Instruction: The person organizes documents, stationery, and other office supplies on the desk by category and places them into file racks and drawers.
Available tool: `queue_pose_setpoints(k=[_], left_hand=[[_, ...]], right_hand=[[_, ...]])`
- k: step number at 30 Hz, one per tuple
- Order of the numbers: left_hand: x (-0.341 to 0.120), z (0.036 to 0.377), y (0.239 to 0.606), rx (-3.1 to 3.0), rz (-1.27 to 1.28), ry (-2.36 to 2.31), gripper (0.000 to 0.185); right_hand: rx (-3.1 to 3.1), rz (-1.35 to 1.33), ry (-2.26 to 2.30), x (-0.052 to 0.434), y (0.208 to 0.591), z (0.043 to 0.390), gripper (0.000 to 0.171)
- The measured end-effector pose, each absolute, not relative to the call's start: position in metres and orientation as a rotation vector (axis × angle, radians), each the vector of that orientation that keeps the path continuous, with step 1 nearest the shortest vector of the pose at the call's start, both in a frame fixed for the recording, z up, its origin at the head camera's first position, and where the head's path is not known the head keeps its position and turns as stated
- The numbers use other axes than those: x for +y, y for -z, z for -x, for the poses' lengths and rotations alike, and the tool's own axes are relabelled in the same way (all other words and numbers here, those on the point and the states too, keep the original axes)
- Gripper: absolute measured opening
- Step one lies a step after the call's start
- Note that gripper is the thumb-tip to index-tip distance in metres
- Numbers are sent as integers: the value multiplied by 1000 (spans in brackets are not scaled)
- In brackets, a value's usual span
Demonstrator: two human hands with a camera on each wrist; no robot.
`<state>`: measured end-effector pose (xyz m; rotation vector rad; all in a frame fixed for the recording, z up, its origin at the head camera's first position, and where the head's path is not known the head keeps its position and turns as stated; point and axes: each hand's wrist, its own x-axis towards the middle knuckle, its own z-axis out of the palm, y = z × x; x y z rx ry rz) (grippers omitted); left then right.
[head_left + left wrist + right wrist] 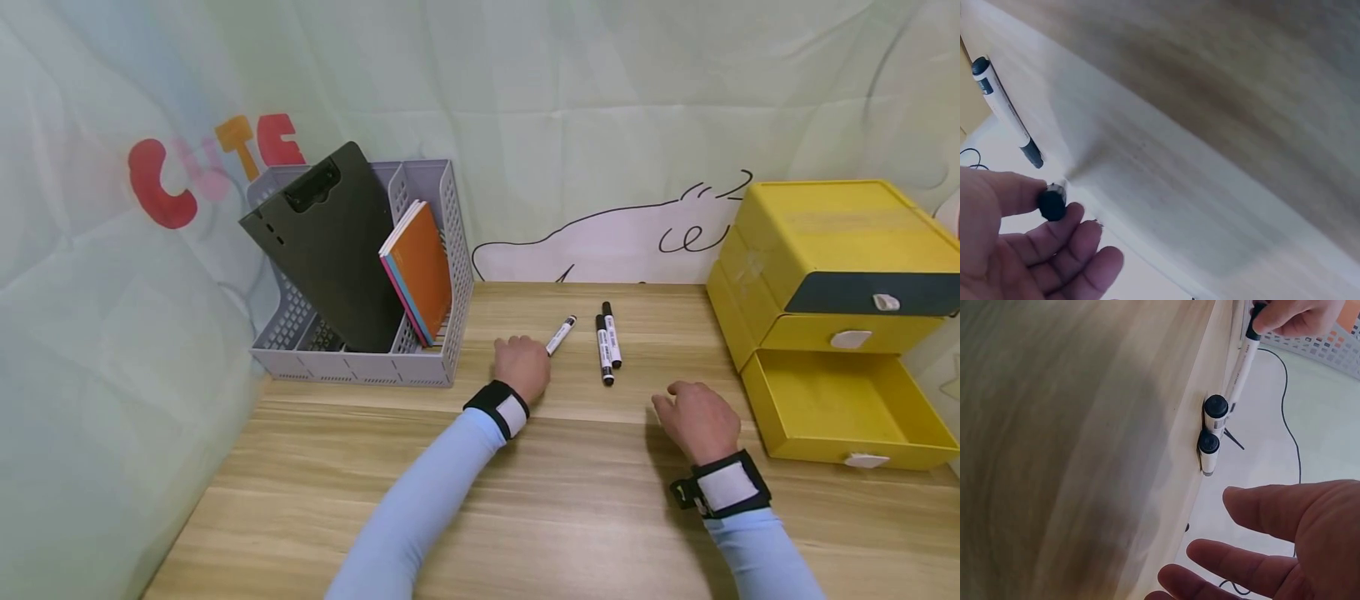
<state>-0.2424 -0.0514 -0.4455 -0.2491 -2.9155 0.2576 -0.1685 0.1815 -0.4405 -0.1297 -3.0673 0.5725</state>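
Note:
My left hand (538, 357) pinches the near end of a white marker with black caps (561, 335), which lies slanted on the wooden table (480, 467). In the left wrist view my thumb and fingers (1075, 219) close on that marker's black end (1052, 204). Two more markers (607, 346) lie side by side just to its right, and their ends (1215, 407) show in the right wrist view. Hovering near the table, a little right of and nearer than the pair, my right hand (669, 400) has relaxed fingers (1241, 556) and holds nothing.
A yellow drawer unit (832, 250) stands at the right with its bottom drawer (840, 408) pulled out. At the back left stands a grey file rack (352, 362) that holds a dark clipboard (330, 242) and notebooks (420, 271). A cloth backdrop hangs behind.

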Motion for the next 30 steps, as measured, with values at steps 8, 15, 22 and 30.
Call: queue_pose_setpoints(k=[8, 15, 22, 30], left_hand=[[-50, 243, 440, -2899, 429, -165, 22], [-45, 240, 434, -2884, 745, -188, 28], [-43, 239, 432, -2809, 1073, -189, 31], [-43, 238, 433, -2842, 1066, -153, 35]], right_hand=[[-3034, 119, -582, 179, 439, 169, 41], [-2957, -50, -520, 175, 440, 173, 60], [-2899, -327, -443, 172, 440, 174, 35], [-2854, -410, -488, 171, 439, 172, 17]])
